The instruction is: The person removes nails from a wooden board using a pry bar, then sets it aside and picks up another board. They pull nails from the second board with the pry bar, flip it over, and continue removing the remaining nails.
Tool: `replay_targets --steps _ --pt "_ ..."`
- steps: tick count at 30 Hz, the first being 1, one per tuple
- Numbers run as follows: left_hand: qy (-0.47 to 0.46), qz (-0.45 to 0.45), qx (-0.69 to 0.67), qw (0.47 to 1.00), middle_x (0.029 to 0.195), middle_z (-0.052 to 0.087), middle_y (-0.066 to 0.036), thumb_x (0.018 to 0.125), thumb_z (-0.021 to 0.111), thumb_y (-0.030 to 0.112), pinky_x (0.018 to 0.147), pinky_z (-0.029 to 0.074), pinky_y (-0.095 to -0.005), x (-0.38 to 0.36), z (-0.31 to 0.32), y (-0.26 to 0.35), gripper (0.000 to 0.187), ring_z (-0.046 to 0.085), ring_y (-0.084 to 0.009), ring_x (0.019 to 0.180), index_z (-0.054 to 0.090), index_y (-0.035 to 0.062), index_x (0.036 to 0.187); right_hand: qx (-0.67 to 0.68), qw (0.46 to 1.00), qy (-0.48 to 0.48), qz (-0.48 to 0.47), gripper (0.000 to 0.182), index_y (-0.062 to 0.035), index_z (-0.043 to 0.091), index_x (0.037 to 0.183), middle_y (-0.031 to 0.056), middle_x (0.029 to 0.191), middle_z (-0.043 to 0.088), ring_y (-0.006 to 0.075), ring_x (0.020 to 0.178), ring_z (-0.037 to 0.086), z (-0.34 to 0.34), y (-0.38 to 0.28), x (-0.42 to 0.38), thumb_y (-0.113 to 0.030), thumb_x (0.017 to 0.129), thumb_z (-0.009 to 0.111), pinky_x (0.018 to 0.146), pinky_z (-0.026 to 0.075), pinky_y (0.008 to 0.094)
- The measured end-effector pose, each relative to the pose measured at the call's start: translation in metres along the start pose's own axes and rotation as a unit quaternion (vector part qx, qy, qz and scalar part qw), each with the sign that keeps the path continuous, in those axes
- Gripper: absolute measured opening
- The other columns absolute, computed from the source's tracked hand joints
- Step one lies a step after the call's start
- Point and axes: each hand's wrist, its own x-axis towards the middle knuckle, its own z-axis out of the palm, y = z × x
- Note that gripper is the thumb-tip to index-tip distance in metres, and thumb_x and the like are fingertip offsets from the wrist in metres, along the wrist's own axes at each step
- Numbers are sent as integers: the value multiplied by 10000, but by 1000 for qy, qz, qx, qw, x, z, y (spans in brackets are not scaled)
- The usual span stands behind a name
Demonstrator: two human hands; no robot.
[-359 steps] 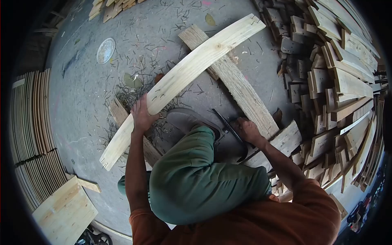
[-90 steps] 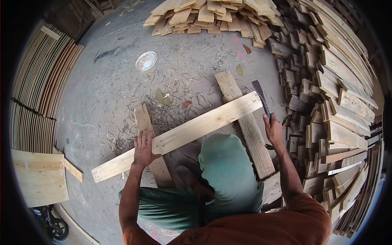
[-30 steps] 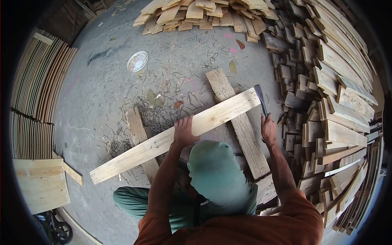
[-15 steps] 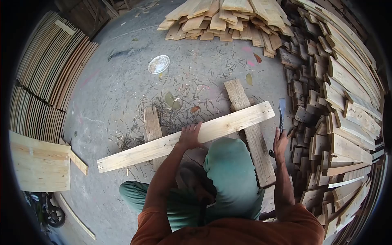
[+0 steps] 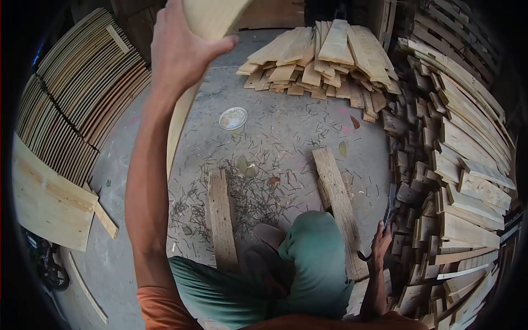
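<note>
My left hand [image 5: 184,49] is raised high at the upper left, gripping a pale wooden plank [image 5: 214,15] held up on end. Part of the plank shows below the hand, behind my forearm; its top runs out of view. Low on the right, my right hand [image 5: 380,242] is closed around a dark pry bar [image 5: 391,201], its flat blade pointing up and its hooked end beside the wrist. In front of my knees two rough timber blocks, a left one [image 5: 221,214] and a right one [image 5: 336,198], lie on the floor.
Scattered nails [image 5: 264,187] cover the concrete between the blocks, near a round whitish disc [image 5: 233,118]. A plank pile [image 5: 324,55] lies ahead. Stacked boards [image 5: 462,165] line the right side, and a tall board stack [image 5: 77,82] stands left beside a broad panel [image 5: 52,198].
My left hand has lifted the plank off the two blocks and swung it up to the upper left. The right hand still holds the pry bar. The view has tilted upward.
</note>
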Motion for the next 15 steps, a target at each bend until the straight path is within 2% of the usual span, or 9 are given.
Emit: replay_targets --steps 1,2,3,4,6,7,10,14,15 --pt "69 -38 2 997 1221 521 -217 610 807 218 1018 397 -392 30 -29 11 923 514 -321 1149 361 -43 1374 -2 1000 6 5 487 53 520 861 150 577 414 201 534 378 -2 -3 -3 -413 1003 513 499 334 408" --pt "108 -18 -158 981 1319 476 -209 674 808 263 1065 368 -385 50 -47 17 971 471 -321 1224 295 -2 1455 -27 999 -18 8 486 47 524 866 163 568 426 223 515 393 -2 -10 -4 -419 1002 510 495 340 424" --pt "107 -58 -65 990 1133 619 -206 697 797 454 930 470 -407 73 -70 -27 817 605 -301 1063 510 45 1344 -51 998 -42 14 484 42 528 871 177 560 438 244 496 407 -2 -17 -6 -424 1001 508 492 346 440" --pt "25 -87 -125 988 1122 659 -188 849 695 416 1004 440 -365 90 -95 -76 625 605 -308 1123 552 53 1338 -53 998 -36 26 484 42 528 871 177 560 438 244 496 407 0 -23 -7 -424 1001 508 492 346 440" --pt "142 -194 -176 955 1387 523 -135 1006 439 373 1099 362 -519 71 -109 -75 506 420 -340 1363 470 108 1436 -42 998 -51 23 476 27 518 876 197 551 452 295 479 435 1 -37 -8 -433 998 510 491 360 458" --pt "197 -237 -310 899 1432 466 -165 1005 470 250 1101 297 -543 64 -114 -104 411 400 -312 1357 548 58 1360 -43 997 -70 11 471 19 509 872 204 553 465 333 481 457 -1 -45 -8 -435 995 514 495 371 464" --pt "248 -402 -345 811 1445 379 -219 817 737 474 1076 316 -551 -22 -102 -81 819 393 -381 1329 424 51 1444 -71 989 -125 -15 461 2 490 867 256 591 529 455 554 553 2 -55 1 -442 984 528 537 417 499" --pt "211 -647 -370 633 1401 425 -154 726 724 572 939 442 -436 -195 -25 -108 1009 487 -300 1204 283 80 1488 -67 984 -158 -47 444 -5 507 900 296 652 579 506 662 596 6 -67 1 -442 977 529 589 453 538" --pt "208 -701 -363 578 1434 415 -175 711 784 489 983 439 -500 -243 -7 -114 1020 492 -339 1221 300 6 1467 -85 978 -180 -58 442 -9 513 916 303 670 591 507 683 606 6 -70 1 -447 974 529 608 463 548"
